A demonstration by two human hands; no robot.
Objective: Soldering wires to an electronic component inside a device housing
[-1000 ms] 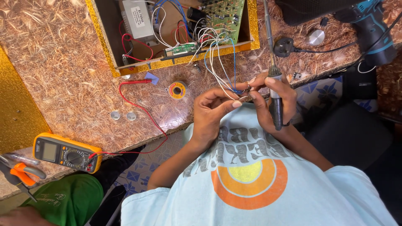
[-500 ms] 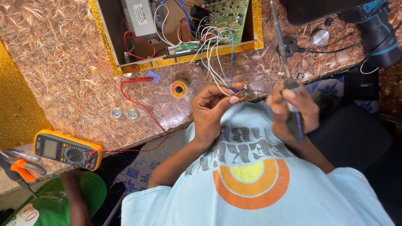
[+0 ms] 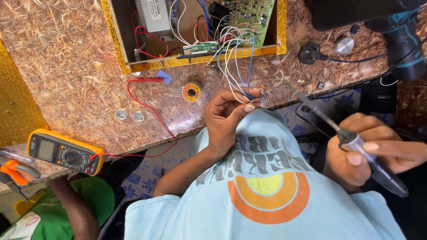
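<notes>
My left hand point(image 3: 229, 116) pinches the ends of a bundle of white and blue wires point(image 3: 235, 66) over the table edge. The wires run up to a green circuit board point(image 3: 251, 15) inside an open gold-edged wooden box point(image 3: 116, 42). Off to the right, away from the wires, my right hand point(image 3: 367, 153) grips a dark soldering iron point(image 3: 356, 144) by its handle. The iron's metal tip point(image 3: 297, 94) points up-left toward the table. A small spool of solder point(image 3: 192, 91) lies on the table just left of my left hand.
A yellow multimeter point(image 3: 62, 152) with a red lead point(image 3: 147, 104) lies at the left, beside orange-handled pliers point(image 3: 15, 171). Another person's arm point(image 3: 75, 211) and green clothing show at bottom left. A black plug point(image 3: 310, 52) and a blue power drill point(image 3: 402, 42) lie at top right. Two small metal caps point(image 3: 130, 116) rest on the table.
My right hand has pulled the soldering iron away from the wires, down and to the right. My left hand stays on the wire ends.
</notes>
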